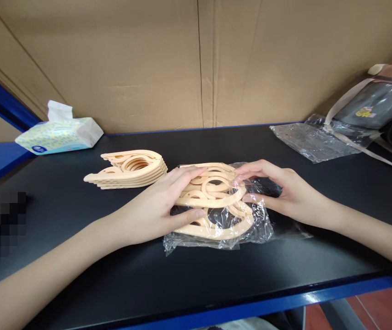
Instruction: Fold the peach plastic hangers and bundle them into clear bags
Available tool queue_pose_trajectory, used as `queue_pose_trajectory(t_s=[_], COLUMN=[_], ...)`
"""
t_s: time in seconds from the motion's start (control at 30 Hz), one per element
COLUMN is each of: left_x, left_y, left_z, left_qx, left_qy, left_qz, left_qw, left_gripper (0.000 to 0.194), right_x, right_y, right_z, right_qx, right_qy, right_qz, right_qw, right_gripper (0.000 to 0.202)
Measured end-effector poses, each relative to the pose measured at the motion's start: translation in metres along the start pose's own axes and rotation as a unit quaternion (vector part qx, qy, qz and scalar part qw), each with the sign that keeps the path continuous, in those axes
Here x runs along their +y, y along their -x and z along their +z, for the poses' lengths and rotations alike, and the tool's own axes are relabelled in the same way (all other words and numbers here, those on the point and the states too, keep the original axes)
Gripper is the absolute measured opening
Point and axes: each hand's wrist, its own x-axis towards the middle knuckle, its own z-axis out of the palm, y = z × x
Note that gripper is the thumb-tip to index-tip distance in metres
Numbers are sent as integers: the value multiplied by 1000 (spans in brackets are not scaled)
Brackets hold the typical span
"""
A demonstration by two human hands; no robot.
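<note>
Beige plastic folding hangers (213, 233) lie in a crinkled clear plastic bag (263, 224) on the black table. My left hand (163, 204) holds their left end, thumb over the near hangers and fingers across the far ones. At the right end, my right hand (276, 188) grips the bag and hanger edges, its thumb and fingers curved apart around them; some fingertips are hidden. Beyond my left hand, a neat stack of matching folding hangers (144, 172) sits unwrapped on the table.
A tissue pack (62, 135) stands at the back left. To the back right lie a flat clear plastic bag (302, 137) and a see-through bag with a strap (361, 107). Cardboard (155, 68) lines the back; a blue edge (251, 302) borders the black table (113, 284).
</note>
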Motion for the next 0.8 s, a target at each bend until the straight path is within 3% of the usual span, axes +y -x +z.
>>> queue_pose_trajectory(t_s=[0.47, 0.8], left_x=[1, 1], left_y=[1, 0], left_z=[-1, -1], left_qx=[-2, 5], left_qy=[-17, -10], left_qz=[5, 9], left_qw=[1000, 1000], left_gripper=[68, 67], right_x=[1, -3], right_y=[-1, 4], right_z=[-12, 2], right_qx=[-50, -11], right_qy=[-46, 71], right_qz=[37, 26], right_qw=[997, 997], right_gripper=[18, 48])
